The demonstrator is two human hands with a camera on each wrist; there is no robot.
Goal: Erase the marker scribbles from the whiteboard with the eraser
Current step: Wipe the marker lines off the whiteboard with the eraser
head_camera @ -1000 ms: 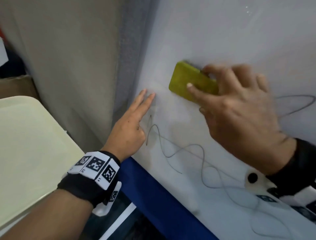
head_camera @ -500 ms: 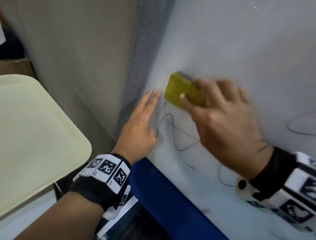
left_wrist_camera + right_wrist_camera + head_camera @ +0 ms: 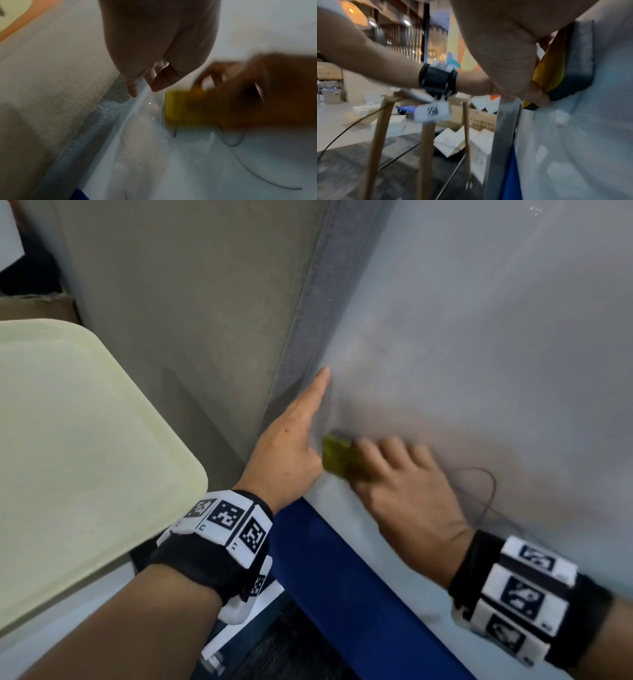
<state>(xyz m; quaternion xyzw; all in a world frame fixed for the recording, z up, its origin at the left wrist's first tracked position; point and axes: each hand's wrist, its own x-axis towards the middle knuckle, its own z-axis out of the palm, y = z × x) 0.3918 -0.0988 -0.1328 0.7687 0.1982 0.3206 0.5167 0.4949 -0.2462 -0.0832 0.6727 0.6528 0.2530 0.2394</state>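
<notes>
The whiteboard [image 3: 479,337] fills the right of the head view, upright with a blue lower frame [image 3: 359,594]. My right hand [image 3: 404,487] grips the yellow eraser [image 3: 337,457] and presses it against the board near its left edge; the eraser [image 3: 185,108] is blurred in the left wrist view and its grey felt side [image 3: 580,60] shows in the right wrist view. My left hand [image 3: 294,436] lies flat with straight fingers on the board's left edge, just left of the eraser. A thin dark scribble [image 3: 486,491] shows right of my right hand, and more scribble [image 3: 240,142] below the eraser.
A pale yellow-green tabletop [image 3: 85,457] with a rounded corner stands at the left. A beige wall panel [image 3: 188,302] and a grey strip [image 3: 318,302] border the board's left side. Wooden legs [image 3: 426,155] and cardboard boxes [image 3: 479,119] lie below.
My right hand has swept the eraser down and to the left, close to my left hand. The looping lines beside my left hand no longer show. My left hand stays on the board's edge.
</notes>
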